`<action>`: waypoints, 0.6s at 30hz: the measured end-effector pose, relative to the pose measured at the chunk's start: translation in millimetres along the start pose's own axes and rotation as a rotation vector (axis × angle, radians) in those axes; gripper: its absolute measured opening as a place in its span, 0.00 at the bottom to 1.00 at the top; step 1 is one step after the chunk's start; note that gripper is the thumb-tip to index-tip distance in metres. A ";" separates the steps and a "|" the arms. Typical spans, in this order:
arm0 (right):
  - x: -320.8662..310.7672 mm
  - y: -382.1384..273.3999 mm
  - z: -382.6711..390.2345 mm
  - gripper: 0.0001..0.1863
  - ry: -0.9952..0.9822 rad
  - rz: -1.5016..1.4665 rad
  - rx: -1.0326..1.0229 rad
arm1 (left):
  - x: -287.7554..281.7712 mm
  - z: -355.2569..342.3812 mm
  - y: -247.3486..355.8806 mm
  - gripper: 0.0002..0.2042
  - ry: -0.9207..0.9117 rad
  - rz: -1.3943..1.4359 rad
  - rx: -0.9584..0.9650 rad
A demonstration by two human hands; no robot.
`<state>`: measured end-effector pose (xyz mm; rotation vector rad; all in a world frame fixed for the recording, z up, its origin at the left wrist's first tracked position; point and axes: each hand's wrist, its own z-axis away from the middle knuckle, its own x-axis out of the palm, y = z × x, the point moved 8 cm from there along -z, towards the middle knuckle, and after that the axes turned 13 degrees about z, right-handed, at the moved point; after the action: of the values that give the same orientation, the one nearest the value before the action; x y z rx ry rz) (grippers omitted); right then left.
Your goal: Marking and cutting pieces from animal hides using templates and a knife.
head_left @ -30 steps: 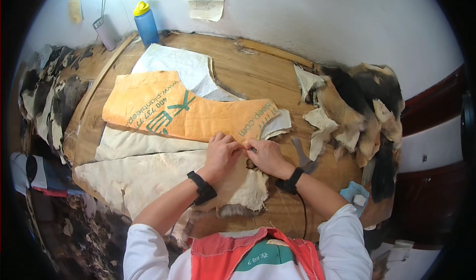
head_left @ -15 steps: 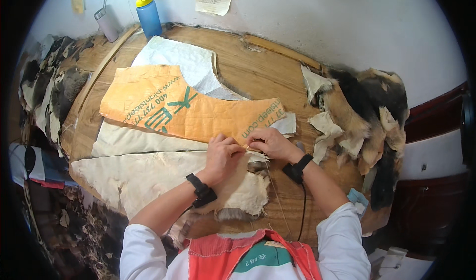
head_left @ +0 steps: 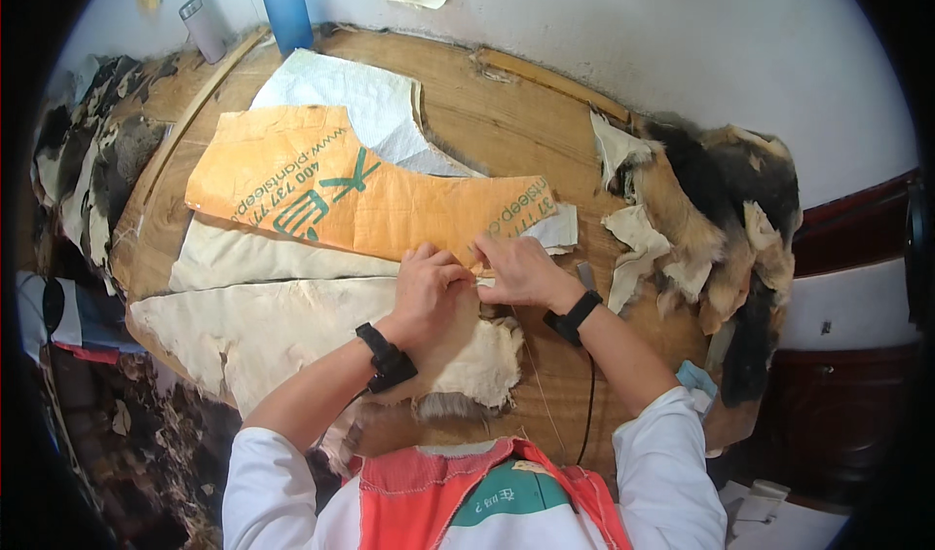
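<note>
Two bare hands, head view, meet at the seam edge of a pale hide. Left hand (head_left: 427, 289): fingers bunched, pinching the edge of the lower cream hide (head_left: 282, 331), suede-smooth, roughly triangular, ragged and furry at its right end. Right hand (head_left: 526, 272): fingers bent, just beside the left fingertips; blurred, cannot tell what it grips. Thin pale thread (head_left: 538, 375) trails below it. Upper cream hide (head_left: 243, 255) lies along the lower one, partly under a crinkled orange sheet (head_left: 292, 165), curved cutout, green print. Behind: white woven-look sheet (head_left: 336, 87). Wood-grain table (head_left: 467, 87); shaggy black-and-tan pelts (head_left: 701, 199) heaped right.
</note>
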<state>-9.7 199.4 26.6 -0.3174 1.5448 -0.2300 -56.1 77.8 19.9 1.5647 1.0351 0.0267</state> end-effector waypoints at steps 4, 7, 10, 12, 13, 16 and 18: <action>4.0 -2.1 -2.4 0.21 -0.001 0.012 0.014 | 0.4 -0.3 -1.8 0.03 -0.015 0.025 0.004; 7.2 -13.3 -0.9 0.20 0.007 0.020 -0.008 | -0.2 -0.4 -0.9 0.02 0.001 0.012 0.003; 8.1 -24.4 10.2 0.15 0.049 0.049 -0.042 | 0.7 0.5 -0.6 0.01 0.016 -0.013 -0.007; 2.1 -31.1 17.5 0.12 0.113 0.056 -0.064 | -0.4 1.6 -0.2 0.01 0.023 -0.012 -0.011; -8.4 -40.0 21.7 0.10 0.216 0.077 -0.138 | -0.4 1.9 0.2 0.01 0.014 -0.021 -0.012; -18.9 -51.9 30.0 0.07 0.332 0.202 -0.234 | 0.5 0.4 1.7 0.01 0.010 -0.026 -0.007; -20.1 -53.1 30.7 0.06 0.348 0.307 -0.253 | 0.3 -1.2 3.5 0.02 0.015 -0.023 0.004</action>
<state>23.4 158.1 63.6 -0.2411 1.9469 0.1623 -54.4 79.2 22.9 1.5579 1.0655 0.0204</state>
